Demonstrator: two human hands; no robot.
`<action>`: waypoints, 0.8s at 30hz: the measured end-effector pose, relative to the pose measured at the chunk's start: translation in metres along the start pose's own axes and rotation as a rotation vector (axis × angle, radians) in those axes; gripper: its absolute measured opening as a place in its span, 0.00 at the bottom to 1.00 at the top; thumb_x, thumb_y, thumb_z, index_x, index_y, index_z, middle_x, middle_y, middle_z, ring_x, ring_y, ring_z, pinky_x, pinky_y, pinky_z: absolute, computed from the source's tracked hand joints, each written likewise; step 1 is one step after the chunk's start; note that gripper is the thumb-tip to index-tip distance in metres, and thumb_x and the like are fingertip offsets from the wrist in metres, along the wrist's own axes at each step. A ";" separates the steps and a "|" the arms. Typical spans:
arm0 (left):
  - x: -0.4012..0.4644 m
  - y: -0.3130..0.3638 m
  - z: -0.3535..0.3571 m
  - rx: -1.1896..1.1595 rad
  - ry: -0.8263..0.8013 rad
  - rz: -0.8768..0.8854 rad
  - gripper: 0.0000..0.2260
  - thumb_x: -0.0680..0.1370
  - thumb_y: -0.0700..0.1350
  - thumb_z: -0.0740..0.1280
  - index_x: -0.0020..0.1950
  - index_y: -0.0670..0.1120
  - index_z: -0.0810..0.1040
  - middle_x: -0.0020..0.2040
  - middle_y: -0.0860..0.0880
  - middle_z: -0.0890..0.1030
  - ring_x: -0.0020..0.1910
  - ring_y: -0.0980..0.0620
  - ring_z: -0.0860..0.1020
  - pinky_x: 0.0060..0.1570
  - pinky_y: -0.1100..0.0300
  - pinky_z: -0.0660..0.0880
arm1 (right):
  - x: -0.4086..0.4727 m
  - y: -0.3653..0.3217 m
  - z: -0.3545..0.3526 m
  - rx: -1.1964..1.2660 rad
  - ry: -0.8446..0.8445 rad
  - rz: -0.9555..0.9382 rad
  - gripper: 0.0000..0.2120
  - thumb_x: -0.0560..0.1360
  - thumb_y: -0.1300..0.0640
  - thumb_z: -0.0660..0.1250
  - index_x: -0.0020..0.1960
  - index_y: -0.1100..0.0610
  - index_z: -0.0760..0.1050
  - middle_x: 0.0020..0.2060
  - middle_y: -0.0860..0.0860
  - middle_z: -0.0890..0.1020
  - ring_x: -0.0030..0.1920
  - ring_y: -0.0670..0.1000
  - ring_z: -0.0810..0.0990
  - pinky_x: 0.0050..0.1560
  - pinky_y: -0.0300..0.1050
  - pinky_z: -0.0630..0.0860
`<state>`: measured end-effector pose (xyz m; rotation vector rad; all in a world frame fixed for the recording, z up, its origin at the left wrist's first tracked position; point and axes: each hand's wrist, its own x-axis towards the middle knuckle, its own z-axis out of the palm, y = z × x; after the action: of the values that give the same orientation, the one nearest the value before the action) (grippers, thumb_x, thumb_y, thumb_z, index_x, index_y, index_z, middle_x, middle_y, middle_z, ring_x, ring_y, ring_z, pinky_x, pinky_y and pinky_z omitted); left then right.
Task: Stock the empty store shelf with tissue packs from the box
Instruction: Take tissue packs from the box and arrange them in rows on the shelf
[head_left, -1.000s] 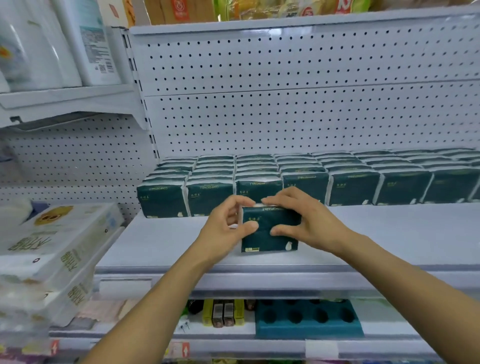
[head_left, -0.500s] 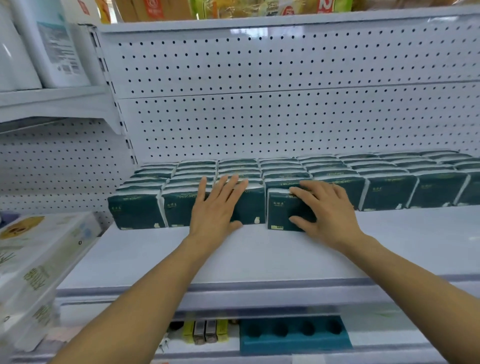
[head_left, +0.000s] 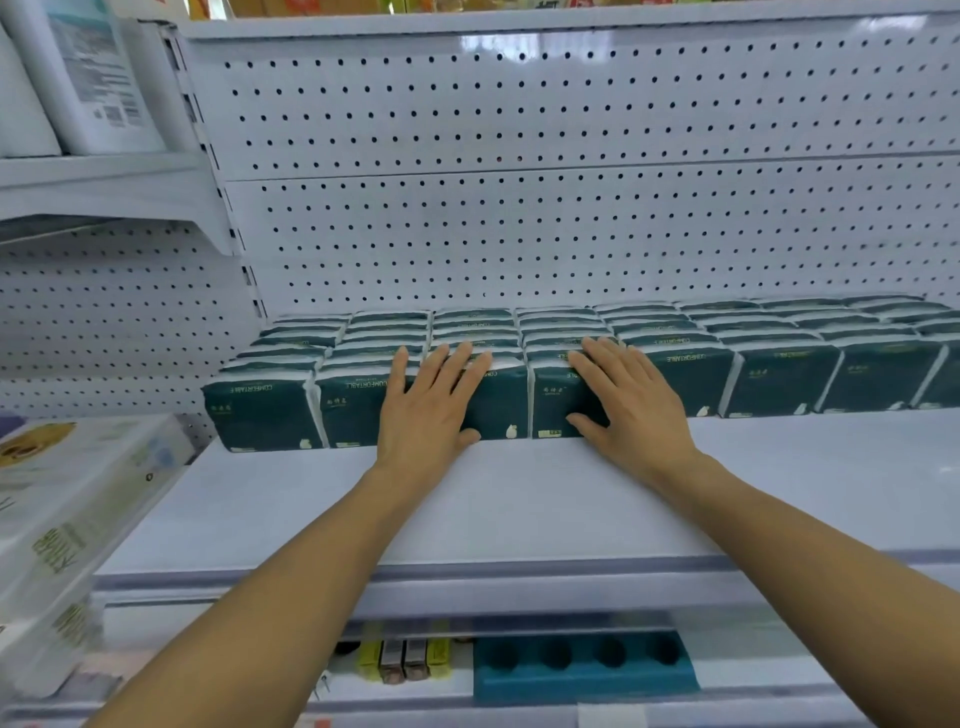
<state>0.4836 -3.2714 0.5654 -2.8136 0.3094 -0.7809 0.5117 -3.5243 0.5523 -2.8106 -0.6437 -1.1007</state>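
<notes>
Fingers straight and slightly spread, both hands lie flat against the front row of dark green tissue packs, gripping nothing. The left hand (head_left: 428, 402) covers the face and top edge of one front pack (head_left: 498, 402); the right hand (head_left: 626, 402) presses the neighbouring pack (head_left: 553, 402) just beside it, thumb low on its face. These two packs stand upright, side by side and touching, in line with the rest of the tissue packs (head_left: 779, 382), which fill the back half of the white shelf (head_left: 519, 509) in several rows running from the left upright to the right edge of view. The front half of the shelf board is bare. Behind the packs rises a white perforated back panel (head_left: 519, 234). To the left, large white paper-goods bundles (head_left: 67, 519) sit stacked. On the shelf below are a teal holder with round holes (head_left: 582, 670) and some small yellow and brown packets (head_left: 402, 657).
</notes>
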 end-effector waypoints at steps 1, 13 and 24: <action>0.000 0.000 0.000 0.001 0.002 0.002 0.39 0.78 0.62 0.63 0.80 0.54 0.44 0.81 0.51 0.51 0.80 0.48 0.50 0.75 0.41 0.41 | 0.000 -0.001 0.000 -0.018 -0.013 0.005 0.33 0.71 0.48 0.73 0.73 0.55 0.67 0.71 0.54 0.70 0.73 0.55 0.65 0.74 0.56 0.59; -0.083 -0.017 -0.050 -0.231 0.276 0.056 0.41 0.72 0.63 0.70 0.79 0.50 0.58 0.75 0.48 0.68 0.75 0.47 0.65 0.75 0.39 0.53 | -0.045 -0.096 -0.077 0.048 0.162 0.133 0.26 0.77 0.43 0.61 0.70 0.55 0.68 0.69 0.54 0.72 0.67 0.56 0.71 0.68 0.60 0.65; -0.318 -0.112 -0.063 -0.399 0.264 0.048 0.23 0.76 0.53 0.70 0.68 0.46 0.76 0.62 0.47 0.79 0.58 0.46 0.78 0.48 0.53 0.77 | -0.157 -0.306 -0.098 0.238 0.074 -0.018 0.20 0.77 0.49 0.64 0.65 0.57 0.75 0.61 0.55 0.79 0.54 0.57 0.79 0.43 0.50 0.77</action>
<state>0.2001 -3.0923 0.4931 -3.0450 0.6374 -1.2006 0.2232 -3.3220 0.4915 -2.5564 -0.7408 -1.0480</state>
